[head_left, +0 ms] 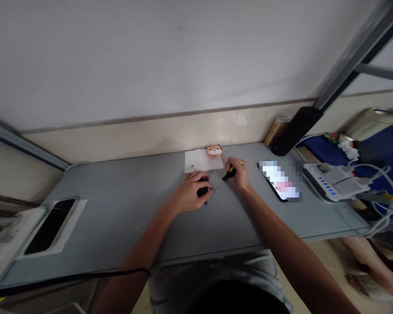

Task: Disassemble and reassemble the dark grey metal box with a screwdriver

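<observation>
My left hand [191, 194] is wrapped round a small black object [202, 186] on the grey table, its fingers partly covering it. Held in my right hand [239, 172] is a screwdriver [229, 173] with a black and yellow handle. Its thin shaft slants down to the left, the tip close to the black object; contact cannot be made out. Behind my hands lies a white paper [196, 158] with tiny dark pieces [192, 165] on it. An orange and white animal-faced case [214, 151] sits at the paper's back right.
On the right are a lit phone [278, 181], a black cylinder [294, 131] and a power strip [325, 185] with chargers and cables. A dark phone [52, 226] lies at the left of the table [118, 196]. Another person's leg [373, 261] shows at the lower right.
</observation>
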{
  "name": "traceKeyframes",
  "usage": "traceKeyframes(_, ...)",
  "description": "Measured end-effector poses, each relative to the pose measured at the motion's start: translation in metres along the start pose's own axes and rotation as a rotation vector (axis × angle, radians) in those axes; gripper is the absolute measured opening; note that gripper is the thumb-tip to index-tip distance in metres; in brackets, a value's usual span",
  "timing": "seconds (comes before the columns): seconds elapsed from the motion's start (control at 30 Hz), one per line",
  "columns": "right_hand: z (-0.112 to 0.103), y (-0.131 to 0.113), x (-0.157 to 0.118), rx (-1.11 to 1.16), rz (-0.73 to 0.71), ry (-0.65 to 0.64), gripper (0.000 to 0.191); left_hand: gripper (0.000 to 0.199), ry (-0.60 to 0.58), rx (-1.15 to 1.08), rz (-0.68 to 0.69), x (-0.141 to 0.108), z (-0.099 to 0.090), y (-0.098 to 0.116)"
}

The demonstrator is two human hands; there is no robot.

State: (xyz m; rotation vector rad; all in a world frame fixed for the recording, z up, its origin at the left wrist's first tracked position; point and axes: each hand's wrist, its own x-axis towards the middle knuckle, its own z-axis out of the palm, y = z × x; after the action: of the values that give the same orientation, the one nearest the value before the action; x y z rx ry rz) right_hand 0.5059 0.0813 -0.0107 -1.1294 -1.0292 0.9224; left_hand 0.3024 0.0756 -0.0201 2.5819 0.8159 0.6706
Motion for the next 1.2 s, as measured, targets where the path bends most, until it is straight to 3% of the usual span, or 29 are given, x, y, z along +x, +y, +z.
traceKeyframes(0.13,-0.003,0.003,0.005,0.031,0.018,0.110,0.038,0.009,-0.024,-0.029,-0.019,0.000,0.003,-0.004)
traceKeyframes(0.37,0.000,0.010,0.009,0.108,0.113,0.254,0.032,0.018,0.114,-0.109,-0.021,0.003,0.016,-0.020)
traceKeyframes(0.6,-0.002,0.014,0.015,0.218,0.228,0.415,0.031,0.020,0.225,-0.133,-0.083,0.002,0.012,-0.029)
traceKeyframes(0.9,-0.004,0.018,0.016,0.224,0.235,0.458,0.029,0.023,0.315,-0.039,-0.122,0.000,0.003,-0.042)
traceKeyframes(1.2,-0.004,0.013,0.016,0.217,0.275,0.441,0.027,0.013,0.347,0.018,-0.358,0.005,-0.012,-0.067)
